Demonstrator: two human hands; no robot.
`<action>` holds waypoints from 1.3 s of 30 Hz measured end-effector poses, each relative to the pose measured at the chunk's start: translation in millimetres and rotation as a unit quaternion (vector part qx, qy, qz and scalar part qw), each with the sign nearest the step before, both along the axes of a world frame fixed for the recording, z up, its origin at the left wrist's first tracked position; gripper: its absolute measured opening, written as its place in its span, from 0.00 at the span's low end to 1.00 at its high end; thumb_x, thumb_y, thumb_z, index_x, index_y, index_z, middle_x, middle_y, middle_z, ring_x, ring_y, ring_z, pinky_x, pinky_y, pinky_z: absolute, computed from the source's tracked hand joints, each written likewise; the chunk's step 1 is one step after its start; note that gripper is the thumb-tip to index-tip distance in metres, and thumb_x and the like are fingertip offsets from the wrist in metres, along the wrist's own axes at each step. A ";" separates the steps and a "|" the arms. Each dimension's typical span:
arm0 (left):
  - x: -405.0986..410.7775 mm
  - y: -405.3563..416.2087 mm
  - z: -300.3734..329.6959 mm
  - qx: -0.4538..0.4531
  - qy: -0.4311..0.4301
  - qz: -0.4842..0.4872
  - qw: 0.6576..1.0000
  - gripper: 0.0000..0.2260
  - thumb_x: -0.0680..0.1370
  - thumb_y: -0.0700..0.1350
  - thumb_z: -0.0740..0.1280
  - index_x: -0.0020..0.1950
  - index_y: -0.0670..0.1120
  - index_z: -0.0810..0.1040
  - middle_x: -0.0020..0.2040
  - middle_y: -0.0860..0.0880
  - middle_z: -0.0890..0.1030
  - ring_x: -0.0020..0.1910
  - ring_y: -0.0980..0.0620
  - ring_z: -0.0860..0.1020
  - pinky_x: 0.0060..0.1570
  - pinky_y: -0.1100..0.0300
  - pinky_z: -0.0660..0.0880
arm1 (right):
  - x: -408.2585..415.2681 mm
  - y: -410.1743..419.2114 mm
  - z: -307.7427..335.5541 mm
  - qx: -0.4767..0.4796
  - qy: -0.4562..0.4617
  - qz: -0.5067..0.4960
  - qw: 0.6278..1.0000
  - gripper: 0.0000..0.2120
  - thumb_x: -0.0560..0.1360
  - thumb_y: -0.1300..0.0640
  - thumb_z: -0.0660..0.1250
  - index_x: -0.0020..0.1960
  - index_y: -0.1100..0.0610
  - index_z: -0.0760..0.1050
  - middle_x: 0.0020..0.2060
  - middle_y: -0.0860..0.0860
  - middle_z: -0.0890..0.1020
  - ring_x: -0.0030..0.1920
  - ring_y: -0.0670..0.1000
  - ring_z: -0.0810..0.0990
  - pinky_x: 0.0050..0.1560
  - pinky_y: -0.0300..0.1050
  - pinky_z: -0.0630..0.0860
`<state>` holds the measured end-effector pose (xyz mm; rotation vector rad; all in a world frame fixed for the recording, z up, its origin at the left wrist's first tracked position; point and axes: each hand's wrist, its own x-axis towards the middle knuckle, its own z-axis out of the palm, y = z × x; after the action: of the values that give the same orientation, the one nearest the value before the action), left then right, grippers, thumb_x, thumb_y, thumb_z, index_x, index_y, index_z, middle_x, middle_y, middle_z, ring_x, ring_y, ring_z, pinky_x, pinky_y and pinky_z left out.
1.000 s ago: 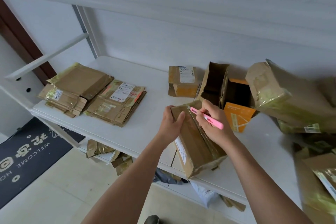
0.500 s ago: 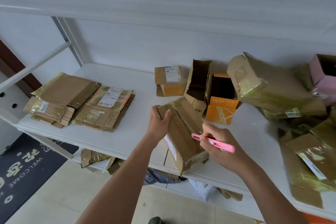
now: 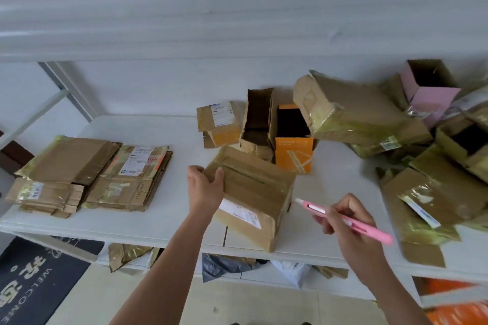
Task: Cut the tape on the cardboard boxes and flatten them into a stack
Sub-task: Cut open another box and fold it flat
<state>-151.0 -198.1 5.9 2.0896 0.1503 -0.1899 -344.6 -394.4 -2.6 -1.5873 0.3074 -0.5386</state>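
At the bottom of the frame two bare forearms reach up toward a white shelf (image 3: 163, 221). The right hand (image 3: 348, 221), lower right of centre, has its fingers curled round a pink cutter (image 3: 346, 220), pinching it like a pen; the tip points left and sits just beside the right end of the box (image 3: 253, 195), though contact cannot be told. The left hand (image 3: 206, 187), at centre, grips the box's upper left corner, thumb on top and fingers wrapped over the left edge. The box lies on the shelf's front edge at mid-frame, tilted, brown tape running along its top and a white label on its near side.

At left on the shelf lie two stacks of flattened boxes (image 3: 89, 174), side by side and touching, the right one topped by a white label. At right a heap of taped boxes (image 3: 433, 192) is piled loosely, some shiny with tape.

Behind the held box, near the back wall, stand a small labelled box (image 3: 217, 123), an open brown box (image 3: 257, 121) and an orange box (image 3: 293, 150), close together. A pink box (image 3: 427, 92) with an open top sits at upper right. Under the shelf at lower left lies a dark mat (image 3: 39, 280).
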 end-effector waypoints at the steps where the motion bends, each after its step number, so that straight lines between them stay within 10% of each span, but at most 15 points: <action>1: -5.4 0.2 2.6 0.027 -0.001 -0.009 1.000 0.21 0.81 0.53 0.64 0.66 0.43 0.62 0.64 0.45 0.68 0.54 0.49 0.70 0.54 0.54 0.69 | 3.9 1.8 -1.4 0.052 -0.009 -0.019 0.998 0.13 0.75 0.51 0.70 0.40 0.57 0.69 0.30 0.56 0.77 0.36 0.53 0.80 0.47 0.50 0.82; 6: -21.2 -11.9 13.7 0.231 -0.027 -0.086 0.969 0.26 0.81 0.53 0.60 0.74 0.46 0.54 0.68 0.41 0.65 0.65 0.39 0.70 0.62 0.44 0.69 | 29.2 7.2 -10.3 0.214 -0.025 -0.096 0.972 0.04 0.80 0.56 0.62 0.53 0.56 0.73 0.37 0.55 0.77 0.42 0.50 0.79 0.53 0.61 0.81; 13: -7.6 -19.7 -2.3 0.310 -0.219 -0.320 0.868 0.23 0.82 0.51 0.45 0.78 0.57 0.57 0.79 0.54 0.56 0.79 0.54 0.49 0.78 0.46 0.44 | 48.9 6.5 -8.0 0.252 -0.040 -0.128 0.958 0.06 0.81 0.60 0.62 0.53 0.63 0.73 0.35 0.52 0.78 0.40 0.47 0.79 0.53 0.63 0.80; 23: -11.6 -23.0 -6.9 0.387 -0.197 -0.320 0.842 0.41 0.69 0.77 0.37 0.79 0.60 0.51 0.80 0.55 0.50 0.79 0.54 0.44 0.77 0.44 0.45 | 63.3 1.6 -27.9 0.205 -0.033 -0.161 0.965 0.09 0.82 0.60 0.61 0.44 0.62 0.70 0.32 0.52 0.78 0.37 0.51 0.78 0.50 0.66 0.78; 30: -13.2 -22.2 -4.4 0.394 -0.197 -0.323 0.838 0.49 0.63 0.82 0.37 0.79 0.59 0.49 0.81 0.54 0.47 0.79 0.53 0.43 0.77 0.43 0.47 | 65.0 1.2 -33.1 0.175 -0.044 -0.162 0.970 0.11 0.78 0.52 0.62 0.45 0.60 0.71 0.32 0.52 0.79 0.37 0.48 0.80 0.43 0.47 0.80; 39: -11.8 -22.7 -5.4 0.403 -0.193 -0.331 0.831 0.52 0.61 0.84 0.41 0.80 0.59 0.47 0.81 0.54 0.45 0.79 0.53 0.41 0.77 0.43 0.46 | 67.7 5.6 -32.1 0.175 -0.030 -0.193 0.965 0.07 0.81 0.58 0.62 0.44 0.57 0.71 0.32 0.51 0.80 0.38 0.48 0.81 0.49 0.52 0.81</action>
<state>-162.8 -220.8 0.5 2.9004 -0.9072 -0.1158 -277.0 -388.8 -34.7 -1.1693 0.6373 -0.7829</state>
